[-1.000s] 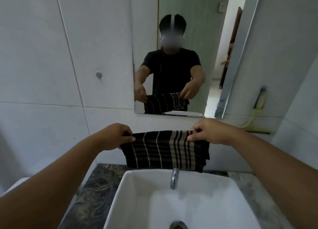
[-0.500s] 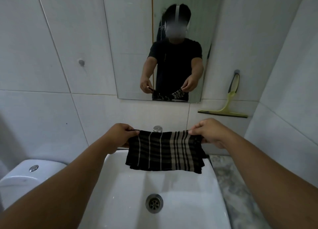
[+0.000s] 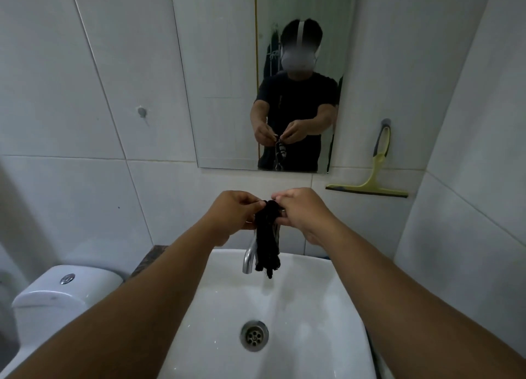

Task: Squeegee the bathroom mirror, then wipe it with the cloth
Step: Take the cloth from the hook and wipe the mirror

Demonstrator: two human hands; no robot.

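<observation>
A dark striped cloth (image 3: 267, 242) hangs bunched in a narrow fold over the sink, pinched at its top by both hands. My left hand (image 3: 232, 215) grips it from the left and my right hand (image 3: 301, 213) from the right, fingertips almost touching. The mirror (image 3: 225, 74) is on the tiled wall straight ahead and reflects a person holding the cloth. A yellow-green squeegee (image 3: 374, 179) hangs from a wall hook to the right of the mirror, blade down, untouched.
A white basin (image 3: 321, 307) with a metal drain (image 3: 254, 335) lies below my arms. The chrome tap (image 3: 249, 256) stands just left of the hanging cloth. A toilet cistern (image 3: 57, 293) is at the lower left. Tiled walls close in left and right.
My hands have come together, folding the cloth from a spread rectangle into a narrow hanging bundle. The view has tilted so more of the mirror and basin show.
</observation>
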